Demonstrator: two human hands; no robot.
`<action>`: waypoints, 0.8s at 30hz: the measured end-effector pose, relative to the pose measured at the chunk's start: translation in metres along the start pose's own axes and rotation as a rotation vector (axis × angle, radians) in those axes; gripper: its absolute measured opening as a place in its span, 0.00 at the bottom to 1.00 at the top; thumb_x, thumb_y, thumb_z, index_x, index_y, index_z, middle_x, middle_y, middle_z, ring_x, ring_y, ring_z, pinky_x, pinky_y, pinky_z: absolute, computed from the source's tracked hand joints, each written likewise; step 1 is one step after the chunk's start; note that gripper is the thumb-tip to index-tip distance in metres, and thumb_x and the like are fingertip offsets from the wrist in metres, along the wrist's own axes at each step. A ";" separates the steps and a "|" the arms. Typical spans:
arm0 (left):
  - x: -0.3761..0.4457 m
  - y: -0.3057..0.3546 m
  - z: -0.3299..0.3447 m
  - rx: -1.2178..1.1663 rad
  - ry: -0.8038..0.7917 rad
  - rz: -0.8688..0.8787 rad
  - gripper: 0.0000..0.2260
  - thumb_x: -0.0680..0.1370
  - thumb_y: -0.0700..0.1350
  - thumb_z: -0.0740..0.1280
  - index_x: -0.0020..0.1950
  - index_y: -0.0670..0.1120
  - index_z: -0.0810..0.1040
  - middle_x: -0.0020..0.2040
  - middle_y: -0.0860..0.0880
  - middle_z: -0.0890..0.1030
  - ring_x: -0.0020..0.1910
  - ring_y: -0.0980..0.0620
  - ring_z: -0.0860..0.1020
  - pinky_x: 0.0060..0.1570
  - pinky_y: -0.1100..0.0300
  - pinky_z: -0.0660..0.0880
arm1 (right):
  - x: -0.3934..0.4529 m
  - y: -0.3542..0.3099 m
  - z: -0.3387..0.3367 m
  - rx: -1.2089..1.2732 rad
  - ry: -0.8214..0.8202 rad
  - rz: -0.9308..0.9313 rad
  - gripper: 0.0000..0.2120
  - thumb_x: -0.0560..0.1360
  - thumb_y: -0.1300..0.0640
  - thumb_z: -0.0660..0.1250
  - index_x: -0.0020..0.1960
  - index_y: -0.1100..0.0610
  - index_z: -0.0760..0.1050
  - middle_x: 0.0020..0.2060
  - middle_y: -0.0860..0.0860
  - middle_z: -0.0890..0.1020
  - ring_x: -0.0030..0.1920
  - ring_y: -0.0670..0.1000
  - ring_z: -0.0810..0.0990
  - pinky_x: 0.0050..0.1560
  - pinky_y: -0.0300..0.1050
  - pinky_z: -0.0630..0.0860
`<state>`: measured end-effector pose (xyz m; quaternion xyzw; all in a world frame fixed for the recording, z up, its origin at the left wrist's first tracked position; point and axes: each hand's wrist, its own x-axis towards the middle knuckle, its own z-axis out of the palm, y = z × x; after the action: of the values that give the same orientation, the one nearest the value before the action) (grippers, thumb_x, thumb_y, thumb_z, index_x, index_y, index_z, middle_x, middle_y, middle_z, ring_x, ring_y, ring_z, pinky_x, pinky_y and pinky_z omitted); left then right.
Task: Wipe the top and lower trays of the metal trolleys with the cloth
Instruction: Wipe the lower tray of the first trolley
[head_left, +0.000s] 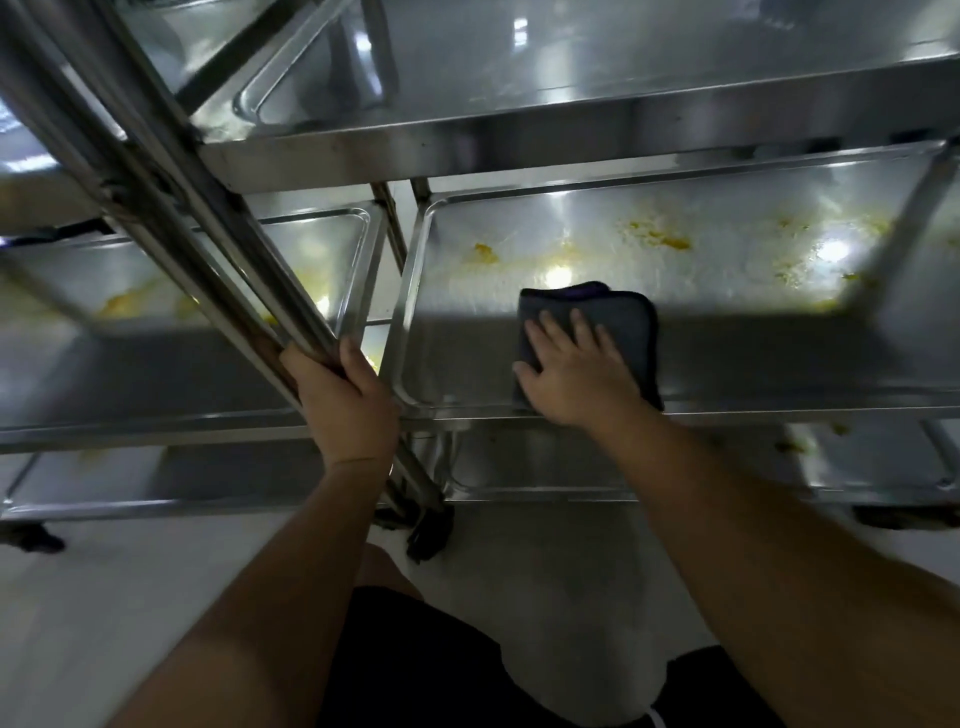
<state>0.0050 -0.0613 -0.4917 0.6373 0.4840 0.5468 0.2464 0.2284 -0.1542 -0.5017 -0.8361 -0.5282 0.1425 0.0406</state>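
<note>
Middle tray (727, 270) is splattered yellow; we've got the cloth (613, 312) flat under our spread right hand (576, 374) at its near edge, left hand (345, 405) gripping the post (249, 270), probably for steadiness.

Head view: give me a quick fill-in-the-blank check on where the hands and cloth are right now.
1. The right hand presses flat on the dark ____, which lies on the middle tray.
2. The left hand grips the trolley's metal ____.
3. The stains on that tray, beyond the cloth, are ____ in colour.

Missing words: cloth; bars; yellow
</note>
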 end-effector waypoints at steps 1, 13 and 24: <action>0.001 -0.001 -0.001 0.002 -0.004 0.001 0.09 0.86 0.55 0.58 0.62 0.56 0.61 0.49 0.56 0.75 0.47 0.69 0.78 0.41 0.78 0.71 | 0.007 -0.017 0.002 -0.005 -0.023 -0.044 0.34 0.82 0.34 0.42 0.85 0.45 0.42 0.84 0.44 0.41 0.83 0.55 0.39 0.81 0.58 0.38; 0.005 -0.016 -0.002 0.018 -0.006 0.000 0.11 0.84 0.60 0.58 0.61 0.58 0.62 0.44 0.56 0.79 0.41 0.58 0.83 0.43 0.57 0.80 | 0.015 0.191 -0.040 -0.061 0.124 0.150 0.35 0.81 0.30 0.44 0.84 0.45 0.50 0.84 0.46 0.51 0.83 0.56 0.50 0.80 0.64 0.49; -0.004 0.009 0.004 0.044 0.056 -0.128 0.15 0.85 0.56 0.58 0.68 0.51 0.64 0.58 0.45 0.80 0.54 0.47 0.83 0.58 0.44 0.82 | -0.017 0.126 -0.027 0.053 0.047 0.279 0.39 0.79 0.30 0.42 0.85 0.47 0.43 0.84 0.46 0.43 0.83 0.57 0.41 0.81 0.62 0.40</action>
<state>0.0119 -0.0673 -0.4867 0.5946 0.5425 0.5367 0.2532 0.3389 -0.2230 -0.5004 -0.9031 -0.4019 0.1409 0.0549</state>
